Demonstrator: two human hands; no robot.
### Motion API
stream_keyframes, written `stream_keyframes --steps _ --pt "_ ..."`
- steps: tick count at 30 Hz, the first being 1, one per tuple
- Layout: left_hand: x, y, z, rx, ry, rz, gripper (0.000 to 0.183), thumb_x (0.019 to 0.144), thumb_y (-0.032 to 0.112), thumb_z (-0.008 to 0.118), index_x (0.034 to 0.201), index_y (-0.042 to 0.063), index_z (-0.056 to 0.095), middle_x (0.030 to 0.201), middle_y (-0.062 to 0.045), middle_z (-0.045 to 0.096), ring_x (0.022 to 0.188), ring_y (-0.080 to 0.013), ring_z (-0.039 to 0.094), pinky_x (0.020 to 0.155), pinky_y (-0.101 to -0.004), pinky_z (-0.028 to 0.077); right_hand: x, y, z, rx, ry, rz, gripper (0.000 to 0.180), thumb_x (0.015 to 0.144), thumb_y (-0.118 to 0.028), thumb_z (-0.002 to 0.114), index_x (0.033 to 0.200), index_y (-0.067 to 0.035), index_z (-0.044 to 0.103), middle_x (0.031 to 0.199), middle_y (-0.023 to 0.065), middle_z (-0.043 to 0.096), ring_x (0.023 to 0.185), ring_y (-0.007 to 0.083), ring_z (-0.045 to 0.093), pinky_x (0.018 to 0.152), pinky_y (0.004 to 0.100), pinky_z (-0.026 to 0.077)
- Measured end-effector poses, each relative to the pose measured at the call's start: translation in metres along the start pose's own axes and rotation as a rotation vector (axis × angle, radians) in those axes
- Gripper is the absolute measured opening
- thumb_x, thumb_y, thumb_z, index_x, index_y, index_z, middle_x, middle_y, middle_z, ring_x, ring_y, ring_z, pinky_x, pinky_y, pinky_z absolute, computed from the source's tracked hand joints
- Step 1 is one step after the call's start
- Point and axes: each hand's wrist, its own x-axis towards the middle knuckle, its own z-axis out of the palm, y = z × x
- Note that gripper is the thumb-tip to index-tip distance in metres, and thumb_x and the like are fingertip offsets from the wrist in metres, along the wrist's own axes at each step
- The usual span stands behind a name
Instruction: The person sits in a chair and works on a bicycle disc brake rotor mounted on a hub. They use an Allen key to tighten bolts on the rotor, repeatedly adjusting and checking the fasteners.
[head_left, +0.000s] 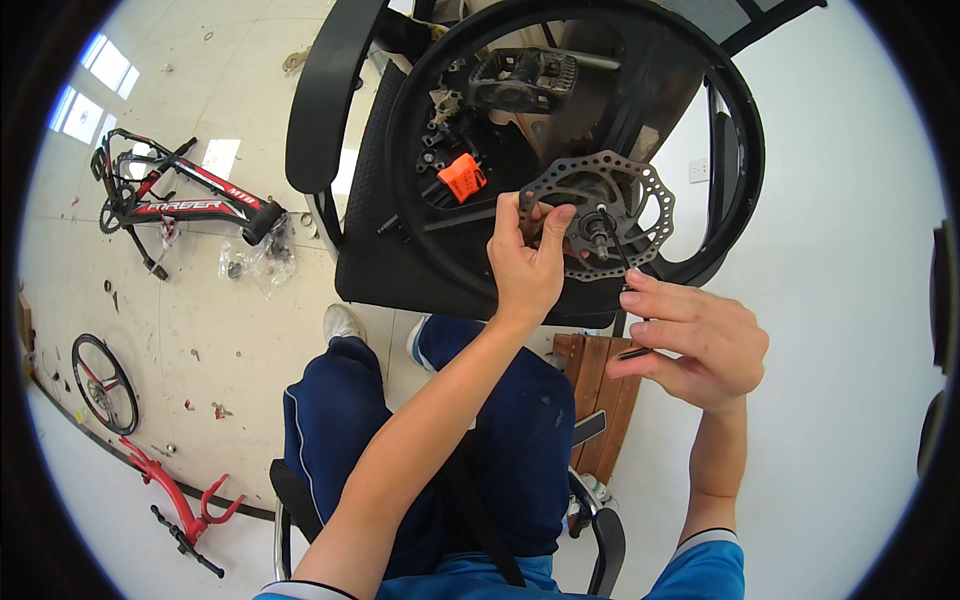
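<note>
A black bicycle wheel (739, 187) lies across the seat of an office chair, its hub axle (599, 244) pointing up. Around the hub sits a perforated metal brake disc (660, 202). With thumb and fingers my left hand (529, 259) grips the disc's left edge. A black L-shaped hex key (621, 244) is held between the thumb and fingers of my right hand (694, 337); its far end meets a bolt beside the axle. Whether the tip is seated in the bolt cannot be told.
Left of the disc, an orange tool holder (463, 178) and a black pedal (523, 79) lie on the chair seat (375, 262). A bicycle frame (187, 206), another wheel (105, 384) and a red fork (180, 510) are on the left. A wooden crate (600, 397) stands near my knee.
</note>
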Motion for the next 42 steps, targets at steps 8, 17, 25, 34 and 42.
stream_keyframes --steps 8,17,25,34,42 --pt "0.001 0.001 0.002 -0.007 -0.012 0.004 0.027 0.098 0.018 0.071 0.099 0.002 0.049 0.080 -0.003 0.062 0.068 -0.0064 0.060 0.054 -0.0266 0.059 -0.007 -0.009 0.042 -0.172 0.481 0.043 0.023 0.074 0.010 0.079 0.071 0.003 0.057 0.084 0.0235 0.074 0.075 0.0305 0.077 0.063 0.0323 0.063" --pt "0.001 0.002 0.003 -0.009 -0.019 0.003 0.028 0.098 0.017 0.070 0.098 0.002 0.048 0.081 -0.004 0.064 0.067 -0.0072 0.061 0.053 -0.0273 0.059 -0.002 -0.039 0.093 0.164 0.920 0.479 0.010 0.079 0.017 0.070 0.087 0.012 0.068 0.099 0.0266 0.074 0.092 0.0339 0.075 0.082 0.0398 0.062" --pt "0.000 0.003 0.001 -0.006 -0.022 0.000 0.028 0.098 0.017 0.071 0.097 0.002 0.048 0.080 -0.005 0.064 0.066 -0.0073 0.062 0.053 -0.0266 0.058 -0.006 -0.024 0.080 -0.067 0.560 0.247 0.023 0.078 0.020 0.069 0.100 0.012 0.070 0.103 0.0272 0.074 0.102 0.0382 0.074 0.087 0.0419 0.061" --pt "-0.001 0.001 0.001 0.015 -0.020 0.005 0.029 0.098 0.019 0.072 0.095 0.002 0.048 0.079 -0.003 0.065 0.066 -0.0063 0.060 0.054 -0.0247 0.055 -0.009 -0.020 0.072 0.067 0.583 0.210 0.036 0.078 0.023 0.068 0.113 0.015 0.064 0.101 0.0275 0.074 0.096 0.0347 0.076 0.082 0.0359 0.064" --pt "0.002 -0.008 -0.001 0.043 0.003 0.027 0.031 0.097 0.021 0.073 0.095 0.003 0.048 0.079 -0.002 0.065 0.066 -0.0056 0.058 0.057 -0.0233 0.051 -0.012 -0.015 0.057 0.010 0.597 0.090 0.024 0.083 0.020 0.069 0.102 0.011 0.058 0.097 0.0325 0.072 0.093 0.0379 0.075 0.085 0.0417 0.064"
